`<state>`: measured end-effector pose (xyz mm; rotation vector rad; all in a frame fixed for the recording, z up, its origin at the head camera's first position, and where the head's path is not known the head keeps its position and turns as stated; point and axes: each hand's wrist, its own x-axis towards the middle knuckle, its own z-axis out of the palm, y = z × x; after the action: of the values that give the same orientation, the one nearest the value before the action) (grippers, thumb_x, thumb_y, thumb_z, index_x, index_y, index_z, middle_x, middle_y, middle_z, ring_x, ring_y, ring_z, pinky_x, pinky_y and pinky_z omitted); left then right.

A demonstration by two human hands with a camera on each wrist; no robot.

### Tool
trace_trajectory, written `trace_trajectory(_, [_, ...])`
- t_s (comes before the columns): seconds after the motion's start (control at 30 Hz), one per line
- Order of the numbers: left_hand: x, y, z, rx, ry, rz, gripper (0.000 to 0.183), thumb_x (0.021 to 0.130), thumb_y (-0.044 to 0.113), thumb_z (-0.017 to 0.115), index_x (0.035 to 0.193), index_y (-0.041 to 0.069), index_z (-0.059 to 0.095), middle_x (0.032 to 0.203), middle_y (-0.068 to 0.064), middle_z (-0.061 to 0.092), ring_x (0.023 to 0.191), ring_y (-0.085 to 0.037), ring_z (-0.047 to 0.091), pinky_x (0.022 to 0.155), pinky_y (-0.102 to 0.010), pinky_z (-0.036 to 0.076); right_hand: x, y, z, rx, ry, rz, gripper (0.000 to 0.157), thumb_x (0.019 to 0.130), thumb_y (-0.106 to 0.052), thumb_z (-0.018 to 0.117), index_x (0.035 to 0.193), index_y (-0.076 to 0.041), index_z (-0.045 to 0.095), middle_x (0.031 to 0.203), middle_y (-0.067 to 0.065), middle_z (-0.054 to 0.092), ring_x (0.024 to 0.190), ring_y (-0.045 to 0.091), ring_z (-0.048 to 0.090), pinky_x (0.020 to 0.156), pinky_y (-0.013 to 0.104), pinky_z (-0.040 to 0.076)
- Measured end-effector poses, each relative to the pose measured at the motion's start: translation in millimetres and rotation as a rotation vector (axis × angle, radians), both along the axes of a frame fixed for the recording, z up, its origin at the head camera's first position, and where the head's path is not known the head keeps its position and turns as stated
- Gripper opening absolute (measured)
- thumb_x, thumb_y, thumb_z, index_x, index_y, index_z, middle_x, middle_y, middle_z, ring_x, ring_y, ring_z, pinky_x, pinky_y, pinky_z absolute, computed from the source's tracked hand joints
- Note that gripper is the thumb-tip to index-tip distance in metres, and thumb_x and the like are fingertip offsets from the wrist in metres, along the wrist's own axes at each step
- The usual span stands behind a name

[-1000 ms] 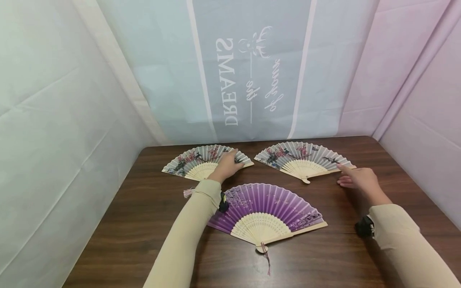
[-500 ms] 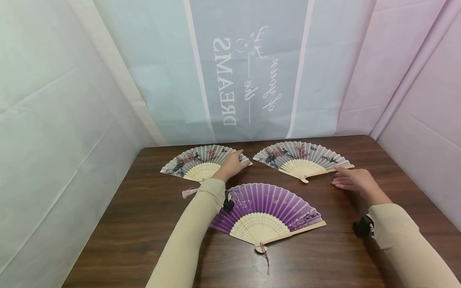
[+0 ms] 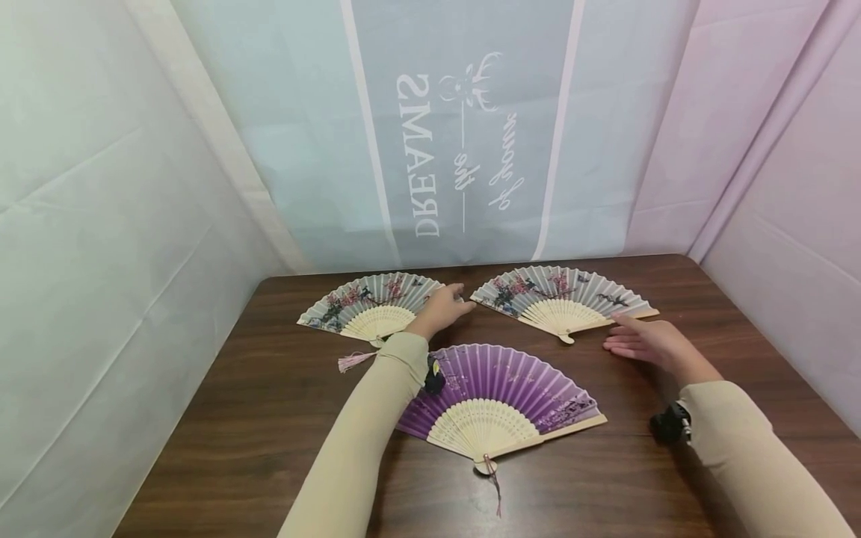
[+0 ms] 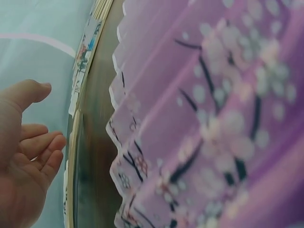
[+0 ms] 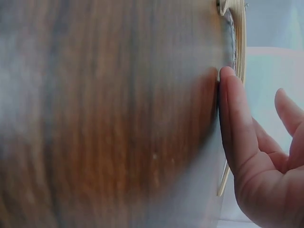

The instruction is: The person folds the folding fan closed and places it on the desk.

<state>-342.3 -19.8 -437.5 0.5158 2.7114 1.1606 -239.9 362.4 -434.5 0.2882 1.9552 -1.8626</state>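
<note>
Three spread folding fans lie on the table. At the back left is a white floral fan (image 3: 356, 299), and my left hand (image 3: 440, 311) hovers at its right end, partly covering it. In the left wrist view that hand's thumb stands apart from loosely bent fingers, and it holds nothing. A second white floral fan (image 3: 521, 290) lies at the back right. My right hand (image 3: 655, 347) is beside its right end stick, fingers extended, grasping nothing; whether it touches the fan I cannot tell. Nearer me spreads a purple blossom fan (image 3: 514, 377), its left side hidden by my left forearm.
A pink tassel (image 3: 355, 362) hangs off the back-left fan, and a thin dark tassel (image 3: 494, 486) trails from the purple fan's pivot. Cloth with mirrored lettering (image 3: 417, 157) backs the brown table (image 3: 269, 426). Pale cloth walls (image 3: 87, 261) flank it.
My left hand has shifted slightly to the right along the back-left fan's end. The right hand has drifted a little left and toward me. The fans' arrangement looks unchanged.
</note>
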Motion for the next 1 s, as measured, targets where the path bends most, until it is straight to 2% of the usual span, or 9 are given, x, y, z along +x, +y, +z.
trace_trajectory(0.2, [-1.0, 5.2, -0.3, 0.013, -0.017, -0.012, 0.061, 0.095, 0.024, 0.066, 0.144, -0.005, 0.045, 0.134, -0.024, 0.060, 0.125, -0.035, 0.057, 0.108, -0.046, 0.050, -2.0, -4.5, -1.6, -0.020, -0.025, 0.006, 0.080, 0.106, -0.038, 0.043, 0.147, 0.023, 0.011, 0.092, -0.003, 0.072, 0.085, 0.009, 0.073, 0.085, 0.024, 0.062])
trace_trajectory(0.33, [-2.7, 6.8, -2.7, 0.014, -0.036, -0.011, 0.061, 0.096, 0.026, 0.064, 0.145, -0.004, 0.044, 0.140, -0.023, 0.056, 0.131, -0.034, 0.054, 0.112, -0.045, 0.047, -3.4, -6.7, -2.0, -0.035, -0.017, 0.025, 0.080, 0.107, -0.037, 0.042, 0.146, 0.024, 0.009, 0.094, -0.002, 0.071, 0.086, 0.009, 0.073, 0.086, 0.024, 0.062])
trace_trajectory(0.5, [-3.7, 8.3, -3.4, 0.014, -0.062, -0.004, 0.060, 0.098, 0.026, 0.063, 0.147, -0.003, 0.042, 0.146, -0.021, 0.052, 0.134, -0.033, 0.051, 0.114, -0.044, 0.046, -5.8, -9.7, -2.5, -0.098, -0.021, 0.029, 0.077, 0.106, -0.034, 0.045, 0.149, 0.019, 0.010, 0.095, -0.003, 0.068, 0.087, 0.010, 0.072, 0.087, 0.025, 0.062])
trace_trajectory(0.7, [-5.3, 11.9, -4.0, 0.006, -0.040, -0.017, 0.059, 0.096, 0.024, 0.064, 0.144, -0.004, 0.046, 0.145, -0.022, 0.053, 0.132, -0.033, 0.053, 0.113, -0.043, 0.047, -7.1, -11.2, -3.4, -0.148, -0.043, 0.017, 0.068, 0.106, -0.032, 0.046, 0.147, 0.013, 0.016, 0.094, -0.002, 0.068, 0.087, 0.011, 0.073, 0.086, 0.025, 0.062])
trace_trajectory(0.93, [-6.7, 14.7, -8.3, 0.009, -0.014, -0.010, 0.055, 0.093, 0.023, 0.067, 0.138, -0.006, 0.053, 0.137, -0.023, 0.059, 0.127, -0.033, 0.058, 0.110, -0.044, 0.049, -6.8, -13.0, -3.0, -0.188, -0.067, 0.003, 0.069, 0.106, -0.031, 0.046, 0.146, 0.015, 0.016, 0.092, 0.001, 0.070, 0.086, 0.012, 0.073, 0.086, 0.025, 0.062])
trace_trajectory(1.0, [-6.9, 15.5, -8.5, 0.017, -0.026, -0.010, 0.055, 0.093, 0.023, 0.067, 0.138, -0.006, 0.052, 0.138, -0.023, 0.059, 0.127, -0.033, 0.058, 0.110, -0.044, 0.049, -6.3, -14.5, -2.4, -0.201, -0.072, -0.005, 0.060, 0.105, -0.030, 0.048, 0.141, 0.012, 0.026, 0.092, 0.002, 0.070, 0.086, 0.012, 0.073, 0.086, 0.024, 0.062])
